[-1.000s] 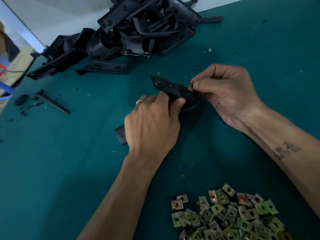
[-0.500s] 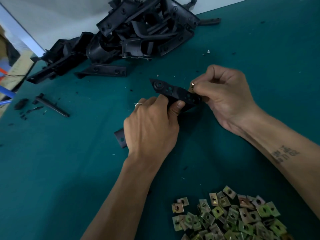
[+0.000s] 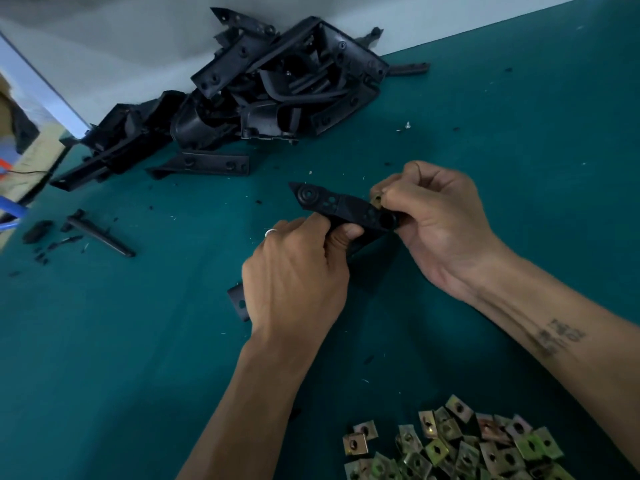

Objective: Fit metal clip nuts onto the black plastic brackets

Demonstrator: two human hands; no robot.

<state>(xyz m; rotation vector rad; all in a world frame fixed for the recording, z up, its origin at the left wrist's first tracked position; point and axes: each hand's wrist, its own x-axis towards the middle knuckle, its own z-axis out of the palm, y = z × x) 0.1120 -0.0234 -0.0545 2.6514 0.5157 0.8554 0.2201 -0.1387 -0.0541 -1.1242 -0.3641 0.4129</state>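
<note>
The black plastic bracket point(image 3: 341, 209) is held clear of the green bench point(image 3: 138, 341), near centre of view. It appears rigid and light, best gripped at mid-body, away from the mounting holes. The left hand point(image 3: 294, 275) is closed around its lower portion, knuckles up. The right hand point(image 3: 440, 216), at 3 o'clock of the bracket, pinches a clip nut point(image 3: 375, 201) against the bracket's end; the nut looks small, springy and sharp-edged. Spare clip nuts point(image 3: 460, 448) lie heaped at 5 o'clock.

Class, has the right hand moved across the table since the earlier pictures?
No. The right hand, pinching the clip nut, keeps its place below the small screw; only the view shifted.
</note>
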